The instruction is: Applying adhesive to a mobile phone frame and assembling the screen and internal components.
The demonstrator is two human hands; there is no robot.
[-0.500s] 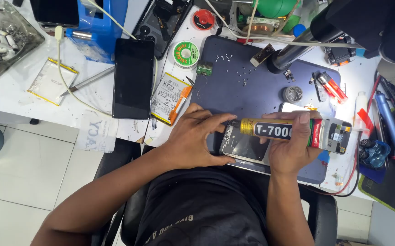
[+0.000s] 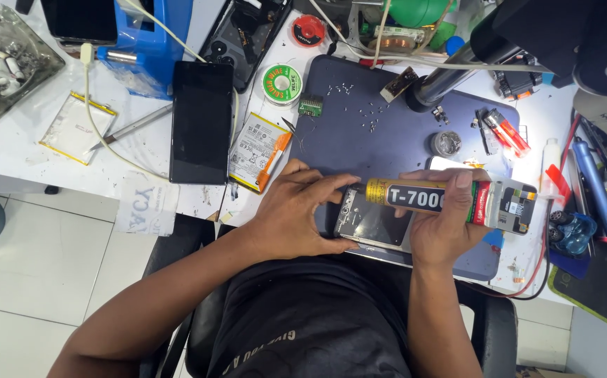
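Head view, looking down over a cluttered repair bench. Opened phone lying flat at the near edge of the dark work mat, long axis running left to right, directly in front of the seated body. Left hand resting on the phone's left end, fingers curled over the top corner and thumb under the near edge, pinning the phone in place. Right hand closed around a glue tube, black with a gold collar, held level above the phone's right half, long axis also left to right and so parallel with the phone. Narrow tip of the tube pointing left, just beside the left fingertips and over the phone's upper left edge; touching or slightly clear, not to be told. Tube's tail end projecting past the right hand toward the bench's right side.

Elsewhere on the mat: scattered small screws, a small round tin, red lighters. Left of the mat: a battery with an orange tab, a solder reel, a dark phone screen, well apart from both hands.
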